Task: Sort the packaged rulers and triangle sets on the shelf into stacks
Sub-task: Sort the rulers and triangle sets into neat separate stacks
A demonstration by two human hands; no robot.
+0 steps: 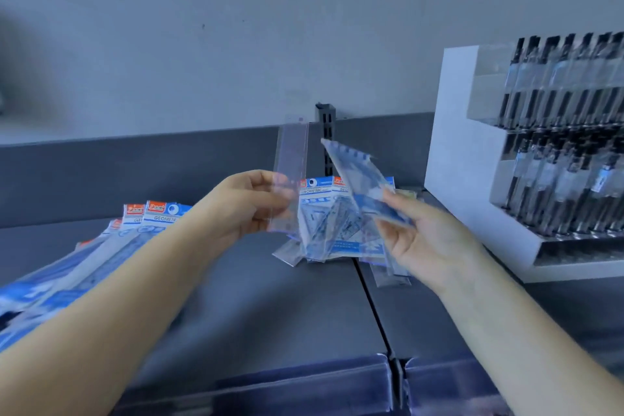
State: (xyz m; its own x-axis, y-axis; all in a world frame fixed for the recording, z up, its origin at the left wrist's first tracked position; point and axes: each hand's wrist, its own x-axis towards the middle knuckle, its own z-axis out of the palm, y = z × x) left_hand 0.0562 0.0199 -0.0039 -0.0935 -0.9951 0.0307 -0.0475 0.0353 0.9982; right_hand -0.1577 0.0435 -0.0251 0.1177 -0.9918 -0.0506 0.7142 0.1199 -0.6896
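Shelf front lip (304,378), bottom edge of frame: glossy dark strip, split by a seam just right of centre. Above it the flat grey shelf surface, a dark joint line running back toward the rear wall.

Lower left: a fanned spread of blue-and-white packaged sets (101,253), overlapping, lying flat on the shelf; the red-and-blue headers at their far ends read "GEOMETRIC". The left forearm crosses over part of this spread.

Centre left: left hand (250,206) raised above the shelf. Its grip pinches the lower end of a clear packaged ruler (292,162) between thumb and fingers; the ruler stands nearly upright, top end against the dark back panel.

Centre: a loose pile of triangle sets (332,233) on the shelf behind and between the hands, some headers propped up against the back panel, clear sleeves sticking out below. A slotted metal upright (326,125) rises behind it.

Centre right: right hand (425,240), palm up, its grip closed on a blue triangle set packet (361,179) held tilted, its top pointing to upper left. Blurred; print unreadable.

Right: white tiered display rack (472,152) of black pens standing on the shelf, well apart from the pile.
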